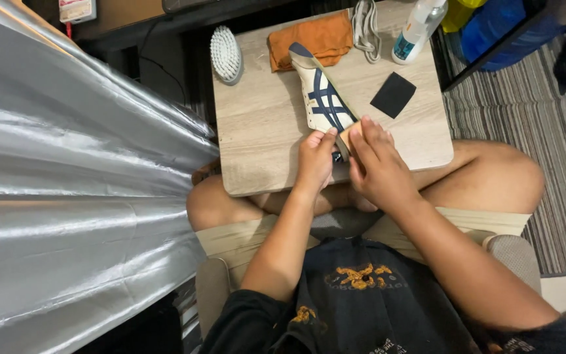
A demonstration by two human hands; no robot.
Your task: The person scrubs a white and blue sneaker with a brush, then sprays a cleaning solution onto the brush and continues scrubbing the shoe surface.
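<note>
A cream sneaker with dark blue stripes [319, 92] lies on its side on a small wooden lap table [257, 124], toe pointing away from me. My left hand [314, 160] grips the sneaker's heel end from the left, thumb on the upper. My right hand [376, 164] rests on the heel from the right, fingers spread over its tan sole edge. Both hands cover the heel, so the back of the shoe is hidden.
At the table's far edge lie a white scrub brush [225, 54], an orange cloth [312, 38], grey shoelaces [365, 26] and a clear spray bottle [417, 29]. A black square pad [393, 94] sits right of the sneaker. Silver fabric [67, 183] fills the left. Striped rug [545, 124] at right.
</note>
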